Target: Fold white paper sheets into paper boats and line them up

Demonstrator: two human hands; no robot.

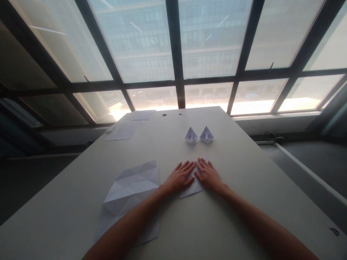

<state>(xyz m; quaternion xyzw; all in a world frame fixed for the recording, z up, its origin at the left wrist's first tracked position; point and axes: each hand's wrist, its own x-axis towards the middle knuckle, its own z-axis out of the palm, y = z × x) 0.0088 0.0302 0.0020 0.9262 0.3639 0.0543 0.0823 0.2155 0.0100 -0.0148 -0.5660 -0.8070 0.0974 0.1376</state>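
Across the tabletop (238,162), we are resting left grip (180,178) and right grip (209,177), flat, unclenched, on paper (191,190) lying beneath both, nearside of the boats (191,138).

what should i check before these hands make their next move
1. Left hand laid on the folded paper: ok
2. Right hand on that paper too: ok
3. Left paper boat and right paper boat clear of both hands: ok
4. Creased sheet fully in view: not ok, left forearm hides part
5. Folded paper's edges lined up under the hands: cannot tell, covered
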